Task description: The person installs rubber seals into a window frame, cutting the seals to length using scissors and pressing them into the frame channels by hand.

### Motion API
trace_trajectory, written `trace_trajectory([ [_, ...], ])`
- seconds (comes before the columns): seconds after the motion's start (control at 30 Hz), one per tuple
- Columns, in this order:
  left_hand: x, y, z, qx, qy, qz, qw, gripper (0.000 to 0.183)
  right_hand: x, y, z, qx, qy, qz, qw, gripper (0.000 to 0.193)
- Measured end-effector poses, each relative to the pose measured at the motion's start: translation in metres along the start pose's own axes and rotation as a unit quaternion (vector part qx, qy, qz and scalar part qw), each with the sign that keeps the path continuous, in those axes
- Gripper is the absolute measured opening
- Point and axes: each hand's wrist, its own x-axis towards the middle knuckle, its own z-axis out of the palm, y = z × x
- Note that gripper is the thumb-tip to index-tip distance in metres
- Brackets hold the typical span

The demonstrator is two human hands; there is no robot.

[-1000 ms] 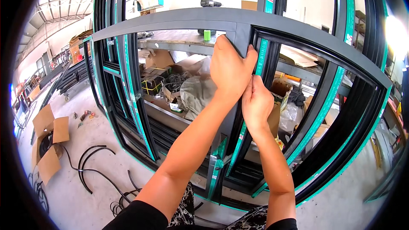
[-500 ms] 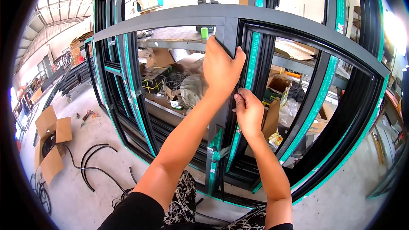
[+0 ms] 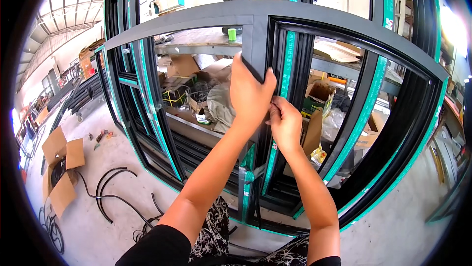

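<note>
A large dark grey window frame (image 3: 196, 16) stands in front of me, with green protective tape on parts of it. My left hand (image 3: 247, 93) is closed round its upright middle bar (image 3: 254, 39), thumb on the left side and fingers on the right. Just below and to the right, my right hand (image 3: 286, 125) pinches at the bar's right edge, where black rubber lines the opening. A loose black rubber strip (image 3: 258, 207) hangs down beside the bar's lower part. Its stretch within my right fingers is mostly hidden.
Behind the frame is a workbench (image 3: 196, 48) with cardboard boxes and bags beneath. An open carton (image 3: 63, 194) holding black coil stands on the floor at left, near loose black strips (image 3: 101, 192). More dark frames (image 3: 423, 123) stand close behind on the right.
Both hands have moved slightly down along the middle bar, the left one more clearly. The view has shifted a little.
</note>
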Motion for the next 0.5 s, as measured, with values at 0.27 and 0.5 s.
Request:
trace_trajectory([
  [0.27,-0.015,-0.003,-0.004,0.017,-0.012,-0.026,0.999,0.076,0.002,-0.004,0.002,-0.039,0.014,-0.05,0.998,0.009],
  [0.5,-0.036,-0.019,-0.008,-0.007,-0.019,-0.008,1.0,0.069,0.0,0.001,0.002,-0.009,0.021,-0.031,0.999,0.012],
])
